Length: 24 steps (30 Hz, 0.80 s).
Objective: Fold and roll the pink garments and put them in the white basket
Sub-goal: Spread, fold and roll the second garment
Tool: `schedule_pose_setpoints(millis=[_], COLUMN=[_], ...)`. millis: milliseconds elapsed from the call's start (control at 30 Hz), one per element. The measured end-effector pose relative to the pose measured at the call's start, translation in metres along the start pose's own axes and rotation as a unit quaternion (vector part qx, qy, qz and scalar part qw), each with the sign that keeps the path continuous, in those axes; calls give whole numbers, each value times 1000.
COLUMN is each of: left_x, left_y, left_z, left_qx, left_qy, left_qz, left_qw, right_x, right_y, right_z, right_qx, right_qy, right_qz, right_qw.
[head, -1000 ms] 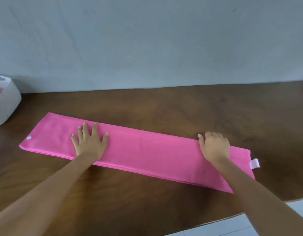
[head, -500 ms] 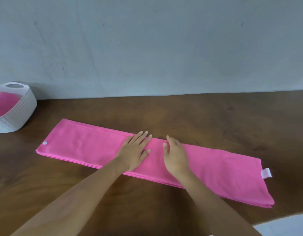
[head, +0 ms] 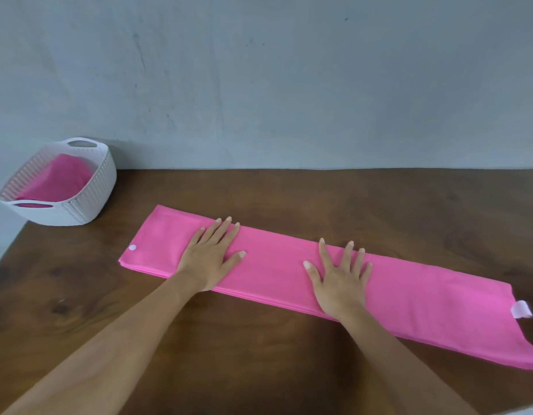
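Observation:
A pink garment (head: 415,307), folded into a long flat strip, lies across the brown wooden table from centre-left to the right edge. It has a white snap at its left end and a white tag at its right end. My left hand (head: 210,254) lies flat on the strip's left part, fingers straight. My right hand (head: 338,275) presses flat on the middle of the strip, fingers spread. The white basket (head: 79,209) stands at the table's back-left corner with another pink garment (head: 60,182) inside.
A grey wall runs behind the wooden table (head: 319,196). The table's left edge passes just below the basket, and its near right corner shows at the bottom right.
Both hands came together at the strip's middle, then slid apart again while pressing it flat. The view has shifted left, bringing the whole basket into sight.

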<state>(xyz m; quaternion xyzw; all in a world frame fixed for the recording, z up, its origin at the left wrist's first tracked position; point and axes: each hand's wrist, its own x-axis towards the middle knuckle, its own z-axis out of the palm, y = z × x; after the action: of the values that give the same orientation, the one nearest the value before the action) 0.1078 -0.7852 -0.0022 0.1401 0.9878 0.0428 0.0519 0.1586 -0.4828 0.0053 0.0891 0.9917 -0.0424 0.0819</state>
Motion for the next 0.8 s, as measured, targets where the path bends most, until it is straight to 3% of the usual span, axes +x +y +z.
schedule_pose_setpoints(millis=[333,533,700,800], left_x=[-26,-34,-32,-26], left_y=[-109,-115,-105,-86], left_z=[-14,-13,-14,-17], left_qx=[6,-18,-62,-35], left_qy=[16,40,59,72], left_qz=[-153,-192,-254,-210], left_qw=[988,980,963,974], right_x=[22,24,20,18], right_y=[-26,-36,-42,-44], right_z=[-12,-15,-12,-10], right_qx=[-28,-43,-49,-27], right_qy=[-25,-34,-29,-35], right_qz=[-23,-24,24,40], right_qw=[999,998,998,998])
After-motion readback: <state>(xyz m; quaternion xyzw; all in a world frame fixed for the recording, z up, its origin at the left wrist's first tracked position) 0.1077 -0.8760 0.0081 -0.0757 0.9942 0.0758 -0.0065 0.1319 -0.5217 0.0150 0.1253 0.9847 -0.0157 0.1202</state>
